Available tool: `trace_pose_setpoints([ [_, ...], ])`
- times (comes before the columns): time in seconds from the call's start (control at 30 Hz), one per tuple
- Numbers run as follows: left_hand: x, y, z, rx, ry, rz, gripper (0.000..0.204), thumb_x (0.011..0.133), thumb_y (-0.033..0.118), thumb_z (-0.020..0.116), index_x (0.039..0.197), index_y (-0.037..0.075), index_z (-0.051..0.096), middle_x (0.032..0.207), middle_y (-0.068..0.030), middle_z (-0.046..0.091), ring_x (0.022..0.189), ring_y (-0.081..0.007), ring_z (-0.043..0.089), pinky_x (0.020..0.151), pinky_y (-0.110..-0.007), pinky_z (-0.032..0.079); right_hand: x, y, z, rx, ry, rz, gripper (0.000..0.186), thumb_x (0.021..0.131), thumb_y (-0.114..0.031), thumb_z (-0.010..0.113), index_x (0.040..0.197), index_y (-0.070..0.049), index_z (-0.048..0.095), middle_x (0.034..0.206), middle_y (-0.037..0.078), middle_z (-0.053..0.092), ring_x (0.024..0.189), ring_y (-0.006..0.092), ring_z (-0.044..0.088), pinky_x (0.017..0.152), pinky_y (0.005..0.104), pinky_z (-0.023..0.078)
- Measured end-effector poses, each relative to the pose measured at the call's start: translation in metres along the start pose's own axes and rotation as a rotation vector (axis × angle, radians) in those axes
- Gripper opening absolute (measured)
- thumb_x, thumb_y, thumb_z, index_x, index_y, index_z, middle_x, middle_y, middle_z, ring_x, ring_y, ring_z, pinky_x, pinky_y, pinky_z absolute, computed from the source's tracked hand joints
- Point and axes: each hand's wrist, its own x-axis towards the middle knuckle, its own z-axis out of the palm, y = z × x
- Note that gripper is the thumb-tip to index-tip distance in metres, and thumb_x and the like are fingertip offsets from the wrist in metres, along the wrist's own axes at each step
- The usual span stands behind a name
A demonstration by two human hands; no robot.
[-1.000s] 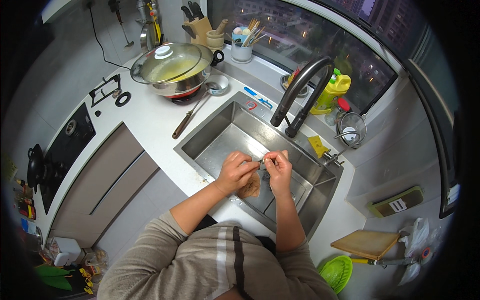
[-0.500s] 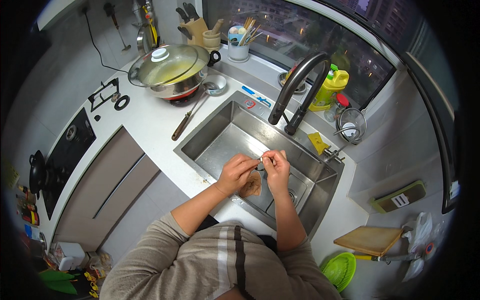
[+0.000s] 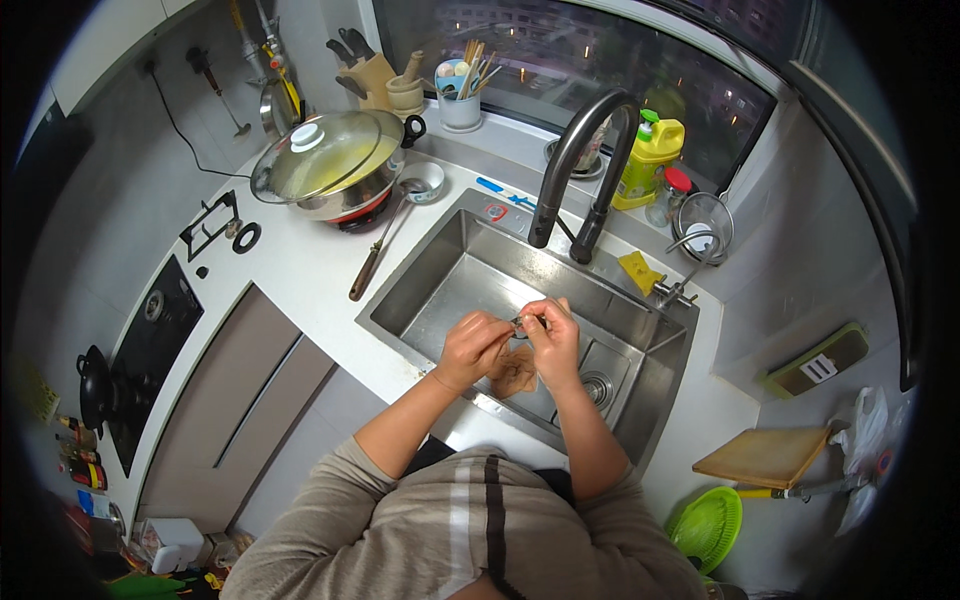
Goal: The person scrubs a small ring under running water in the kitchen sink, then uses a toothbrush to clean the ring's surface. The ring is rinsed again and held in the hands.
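My left hand (image 3: pixel 473 350) and my right hand (image 3: pixel 550 343) meet over the steel sink (image 3: pixel 430 290), fingertips pinched on a small dark item (image 3: pixel 522 327) that is too small to make out. Just below them in the basin lies a crumpled light-brown thing (image 3: pixel 513 373), partly hidden by my fingers. The round drain (image 3: pixel 595 389) sits to the right of my right wrist. The black tap (image 3: pixel 578 150) arches over the back of the sink, above my hands.
A lidded pot (image 3: pixel 330 175) stands back left, with a bowl (image 3: pixel 425 182) and long-handled ladle (image 3: pixel 368 270) beside it. A yellow sponge (image 3: pixel 636 268), yellow jug (image 3: pixel 648 170) and strainer (image 3: pixel 705 220) are behind the sink. The cooktop (image 3: pixel 150 370) is left; a wooden board (image 3: pixel 760 455) is right.
The camera view has tilted and shifted slightly, so the sink and counter sit a little further right. My hands stay together over the basin, still pinching the small item, with small finger movements.
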Motion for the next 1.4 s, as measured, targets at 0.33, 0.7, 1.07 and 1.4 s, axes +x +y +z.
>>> trace_pose_setpoints([
  [0.33, -0.019, 0.001, 0.007, -0.005, -0.057, -0.198, 0.014, 0.074, -0.008, 0.06, 0.079, 0.002, 0.052, 0.074, -0.0116, 0.056, 0.065, -0.027, 0.056, 0.058, -0.032, 0.045, 0.004, -0.012, -0.006, -0.238, 0.061, -0.17, 0.001, 0.077, -0.004, 0.06, 0.077, -0.003, 0.058, 0.072, 0.006, 0.056, 0.07, 0.0216, 0.046, 0.064, 0.0318, 0.039],
  [0.7, -0.016, 0.02, 0.011, 0.042, -0.011, -0.206, 0.037, 0.076, -0.007, 0.057, 0.111, 0.003, 0.061, 0.073, -0.0105, 0.057, 0.062, -0.0233, 0.053, 0.056, -0.032, 0.044, 0.0, -0.011, -0.004, -0.365, 0.175, -0.244, 0.003, 0.077, -0.004, 0.062, 0.078, -0.004, 0.059, 0.073, 0.005, 0.058, 0.069, 0.0214, 0.046, 0.062, 0.0309, 0.039],
  [1.07, -0.025, 0.026, 0.018, -0.358, -0.101, -0.534, 0.038, 0.091, -0.001, 0.044, 0.128, 0.005, 0.05, 0.082, -0.006, 0.05, 0.066, -0.0128, 0.052, 0.061, -0.025, 0.046, 0.001, -0.011, -0.002, -0.443, 0.203, -0.346, 0.002, 0.077, -0.003, 0.061, 0.079, -0.005, 0.061, 0.074, 0.006, 0.058, 0.07, 0.0248, 0.048, 0.065, 0.0342, 0.04],
  [1.4, 0.003, 0.049, -0.003, -0.638, -0.273, -0.781, 0.036, 0.095, 0.003, 0.038, 0.13, 0.006, 0.047, 0.088, -0.0049, 0.045, 0.071, -0.0094, 0.053, 0.065, -0.022, 0.051, 0.002, -0.008, -0.009, -0.349, 0.227, -0.336, 0.004, 0.078, 0.0, 0.059, 0.078, -0.003, 0.06, 0.074, 0.006, 0.058, 0.071, 0.0228, 0.049, 0.065, 0.0321, 0.04],
])
